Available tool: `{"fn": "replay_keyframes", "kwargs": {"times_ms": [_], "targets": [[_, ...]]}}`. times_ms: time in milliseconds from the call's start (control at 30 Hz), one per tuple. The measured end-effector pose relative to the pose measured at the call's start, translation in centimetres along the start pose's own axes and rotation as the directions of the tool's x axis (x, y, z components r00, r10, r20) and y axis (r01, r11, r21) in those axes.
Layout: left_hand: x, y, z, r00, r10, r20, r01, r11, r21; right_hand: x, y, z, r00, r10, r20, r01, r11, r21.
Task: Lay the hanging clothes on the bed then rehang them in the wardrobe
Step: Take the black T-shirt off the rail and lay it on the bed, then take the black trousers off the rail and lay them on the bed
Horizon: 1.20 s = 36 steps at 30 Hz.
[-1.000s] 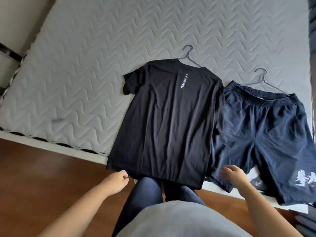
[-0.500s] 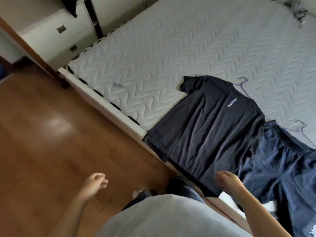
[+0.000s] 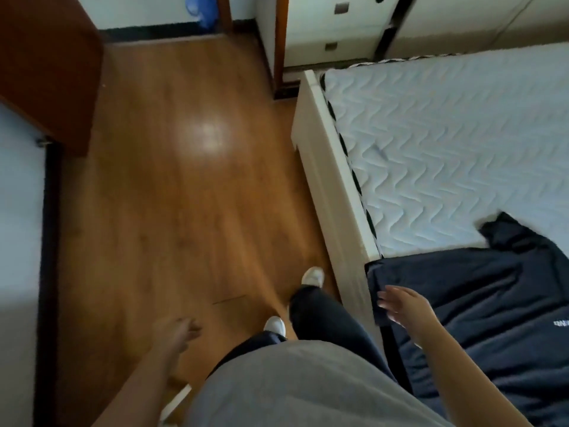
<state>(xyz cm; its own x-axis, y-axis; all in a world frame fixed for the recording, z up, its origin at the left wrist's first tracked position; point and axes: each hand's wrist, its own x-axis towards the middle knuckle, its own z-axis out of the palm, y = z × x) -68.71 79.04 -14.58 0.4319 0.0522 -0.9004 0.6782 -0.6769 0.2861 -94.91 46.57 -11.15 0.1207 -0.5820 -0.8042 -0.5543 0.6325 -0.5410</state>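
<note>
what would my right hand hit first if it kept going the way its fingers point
Probably the hem of the black t-shirt draped over the bed frame, just ahead of the right hand. Depth is unclear: held level, it may pass above it over the wooden floor.

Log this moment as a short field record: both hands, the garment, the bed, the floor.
left hand: open, blurred, over the wooden floor, holding nothing
right hand: open, fingers straight, above the black T-shirt near its hem; contact unclear
black T-shirt: spread flat on the mattress, hem draped over the bed's edge
mattress: pale, quilted, on a cream bed frame
wooden floor: the person's white shoes are on it beside the bed
</note>
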Motion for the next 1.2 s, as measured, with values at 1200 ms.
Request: {"fn": "replay_keyframes", "kwargs": {"times_ms": [1200], "targets": [[17.3, 89.3, -1.5, 0.636, 0.739, 0.220, -0.766, 0.569, 0.300, 33.3, -68.3, 26.6, 0.986, -0.128, -0.103, 0.121, 0.990, -0.072]]}}
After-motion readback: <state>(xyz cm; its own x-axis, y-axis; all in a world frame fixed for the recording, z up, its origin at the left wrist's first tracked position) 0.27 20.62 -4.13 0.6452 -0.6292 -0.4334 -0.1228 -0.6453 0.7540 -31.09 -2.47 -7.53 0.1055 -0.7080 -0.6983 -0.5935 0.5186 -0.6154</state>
